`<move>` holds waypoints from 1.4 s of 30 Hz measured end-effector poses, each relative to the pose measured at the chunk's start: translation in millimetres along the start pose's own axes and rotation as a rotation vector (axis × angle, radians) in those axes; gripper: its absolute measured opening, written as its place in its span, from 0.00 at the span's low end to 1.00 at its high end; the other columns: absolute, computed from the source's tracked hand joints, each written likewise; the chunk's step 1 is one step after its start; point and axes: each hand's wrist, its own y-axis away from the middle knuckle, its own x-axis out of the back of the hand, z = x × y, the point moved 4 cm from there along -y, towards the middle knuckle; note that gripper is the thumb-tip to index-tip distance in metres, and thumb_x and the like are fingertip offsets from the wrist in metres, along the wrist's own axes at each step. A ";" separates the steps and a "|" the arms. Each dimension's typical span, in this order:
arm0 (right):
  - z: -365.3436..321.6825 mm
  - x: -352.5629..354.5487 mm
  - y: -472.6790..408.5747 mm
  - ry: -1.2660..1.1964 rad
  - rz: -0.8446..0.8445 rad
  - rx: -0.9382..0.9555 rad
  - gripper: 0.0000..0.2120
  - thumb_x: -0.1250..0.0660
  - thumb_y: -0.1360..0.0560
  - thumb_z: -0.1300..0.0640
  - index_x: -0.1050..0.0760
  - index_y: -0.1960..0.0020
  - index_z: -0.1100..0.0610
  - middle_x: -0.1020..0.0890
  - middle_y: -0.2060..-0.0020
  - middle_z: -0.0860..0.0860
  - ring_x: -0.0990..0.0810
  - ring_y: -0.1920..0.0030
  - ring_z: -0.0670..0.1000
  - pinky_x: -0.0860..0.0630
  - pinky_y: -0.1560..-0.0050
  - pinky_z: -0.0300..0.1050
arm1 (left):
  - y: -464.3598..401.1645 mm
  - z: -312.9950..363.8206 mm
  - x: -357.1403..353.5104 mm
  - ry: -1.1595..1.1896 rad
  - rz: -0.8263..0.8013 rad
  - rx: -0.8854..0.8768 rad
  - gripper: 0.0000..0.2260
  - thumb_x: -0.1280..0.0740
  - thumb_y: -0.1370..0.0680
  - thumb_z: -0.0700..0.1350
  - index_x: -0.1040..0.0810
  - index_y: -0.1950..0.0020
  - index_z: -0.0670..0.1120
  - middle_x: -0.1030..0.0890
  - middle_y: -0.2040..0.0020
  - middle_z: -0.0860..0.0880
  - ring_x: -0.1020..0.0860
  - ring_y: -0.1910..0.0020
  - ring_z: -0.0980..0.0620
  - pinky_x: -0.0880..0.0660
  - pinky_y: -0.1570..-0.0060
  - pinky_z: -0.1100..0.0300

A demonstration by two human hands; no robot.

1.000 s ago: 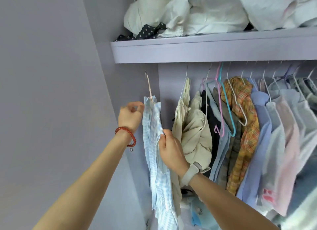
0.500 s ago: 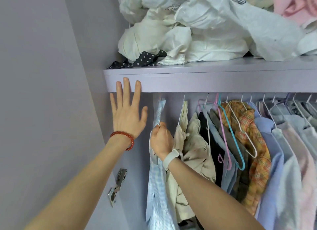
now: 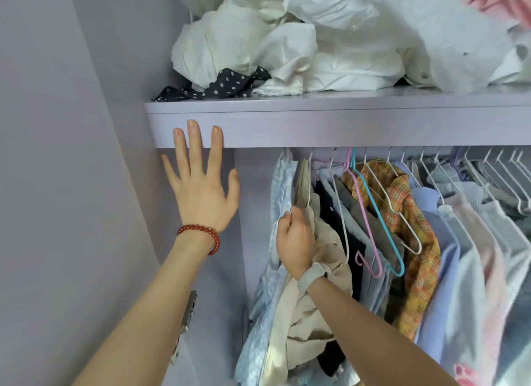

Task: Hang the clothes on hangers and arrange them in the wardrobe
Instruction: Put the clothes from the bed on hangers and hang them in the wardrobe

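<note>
Lilac wardrobe (image 3: 344,127), rail full of hung garments. Right hand (image 3: 294,242) grips the pale blue shirt (image 3: 280,184), hanging at the rail's left end; left hand (image 3: 201,190), fingers spread, rests on the shelf edge. Crumpled clothes (image 3: 330,40) on the shelf apparently remain.

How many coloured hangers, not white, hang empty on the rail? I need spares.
2: a pink hanger and a blue hanger, side by side before the orange plaid shirt. Others may hide among clothes.
</note>
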 end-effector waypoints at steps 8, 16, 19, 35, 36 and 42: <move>27.9 -1.1 -36.8 0.122 -0.015 -0.207 0.12 0.48 0.22 0.60 0.29 0.49 0.67 0.21 0.54 0.65 0.22 0.56 0.64 0.29 0.62 0.50 | 1.1 1.5 4.0 0.003 -0.025 0.018 0.34 0.36 0.28 0.41 0.46 0.25 0.48 0.48 0.25 0.40 0.52 0.26 0.41 0.49 0.33 0.35; 43.6 24.4 -19.3 0.005 -0.125 -0.079 0.16 0.44 0.21 0.56 0.33 0.36 0.61 0.23 0.45 0.59 0.23 0.48 0.59 0.25 0.50 0.52 | 40.3 24.8 -15.9 0.161 -0.067 0.109 0.33 0.39 0.29 0.41 0.45 0.26 0.48 0.49 0.25 0.39 0.53 0.26 0.39 0.50 0.30 0.39; 38.9 45.2 4.5 -0.009 -0.134 0.028 0.19 0.44 0.21 0.59 0.35 0.31 0.58 0.25 0.43 0.56 0.24 0.46 0.54 0.27 0.47 0.48 | 63.7 35.6 -35.1 0.208 -0.190 0.099 0.27 0.41 0.28 0.42 0.37 0.28 0.46 0.44 0.26 0.39 0.48 0.27 0.39 0.46 0.33 0.37; 122.1 346.1 167.2 0.819 0.140 -0.044 0.19 0.38 0.30 0.62 0.26 0.40 0.65 0.22 0.43 0.62 0.25 0.41 0.65 0.31 0.40 0.65 | 202.7 271.5 -32.4 0.439 -0.686 -0.323 0.21 0.34 0.29 0.42 0.27 0.35 0.45 0.30 0.32 0.41 0.35 0.31 0.39 0.41 0.36 0.34; 127.7 374.4 193.1 0.838 0.142 -0.094 0.20 0.38 0.30 0.62 0.26 0.39 0.65 0.23 0.42 0.62 0.26 0.40 0.65 0.33 0.39 0.65 | 224.1 298.5 -20.8 0.478 -0.737 -0.318 0.23 0.33 0.28 0.43 0.29 0.33 0.46 0.33 0.30 0.42 0.37 0.29 0.41 0.44 0.34 0.37; 155.5 530.5 364.6 0.914 0.221 -0.452 0.20 0.39 0.27 0.61 0.30 0.35 0.64 0.26 0.38 0.62 0.30 0.35 0.63 0.34 0.35 0.62 | 357.7 468.1 67.6 0.757 -0.989 -0.590 0.22 0.40 0.23 0.45 0.36 0.29 0.49 0.40 0.26 0.46 0.45 0.26 0.48 0.51 0.30 0.48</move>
